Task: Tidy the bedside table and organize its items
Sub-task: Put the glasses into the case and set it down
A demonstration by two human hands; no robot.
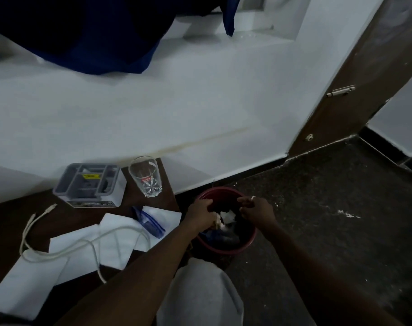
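A red bin (245,247) stands on the floor just right of the dark wooden bedside table (9,222). Both my hands are over it. My left hand (201,214) is closed around a pale crumpled scrap of paper (218,222) inside the bin's mouth. My right hand (256,211), with a ring on one finger, has its fingers pinched together above the bin's far side; nothing shows between them. Crumpled white paper and dark rubbish (227,217) lie in the bin. On the table are a grey box (89,184), a glass (145,176), a white cable (59,247), white sheets (92,245) and a blue packet (148,221).
A white wall (176,102) runs behind the table and bin. Dark speckled floor (329,220) spreads to the right, with a brown door frame (337,95) at the upper right. Dark blue cloth (94,31) hangs at the top left. My grey-clad knee (200,290) is below the bin.
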